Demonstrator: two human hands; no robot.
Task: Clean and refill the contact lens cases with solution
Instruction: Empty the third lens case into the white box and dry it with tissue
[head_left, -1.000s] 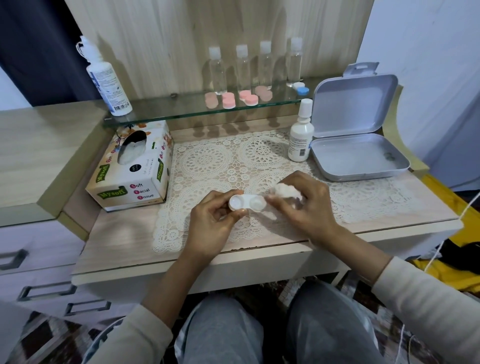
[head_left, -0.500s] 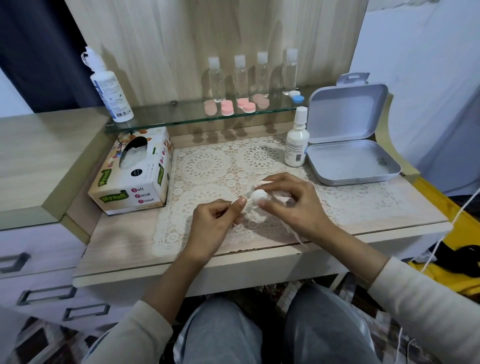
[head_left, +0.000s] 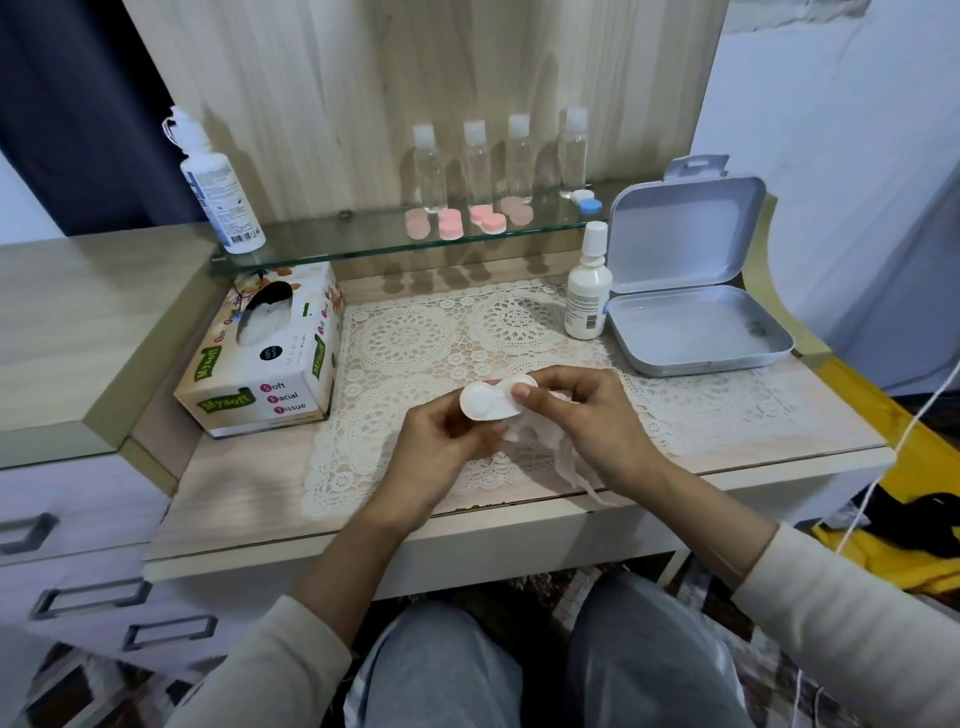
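- near the front edge of the surface (head_left: 244, 483), over the lace mat (head_left: 415, 338), both hands hold a white lens case (head_left: 488, 400) in the air. its underside seems to face the camera, though i can't be sure.
- the left hand (head_left: 441, 447) has its fingers curled up around the left end of the case, likely to keep it steady while the other hand works.
- the right hand (head_left: 592, 415) has its thumb pressed on the right end of the case. its fingers are closed on a crumpled tissue (head_left: 519, 434) tucked behind and below the case, which looks like wiping.
- judging by this, cleaning is under way and refilling is not yet begun.
- a tissue box (head_left: 270, 374) sits by the left edge, within reach for fresh wipes.
- a small white bottle (head_left: 587, 296) stands capped toward the back right. it is just beside an open tin (head_left: 696, 332) at the right edge, which may be there to take finished cases.
- on the glass shelf (head_left: 337, 244) along the back lie pink cases (head_left: 449, 224) and a blue-and-white case (head_left: 588, 202), in front of a row of clear bottles (head_left: 476, 166).
- a large solution bottle (head_left: 221, 197) stands at the shelf's left end.
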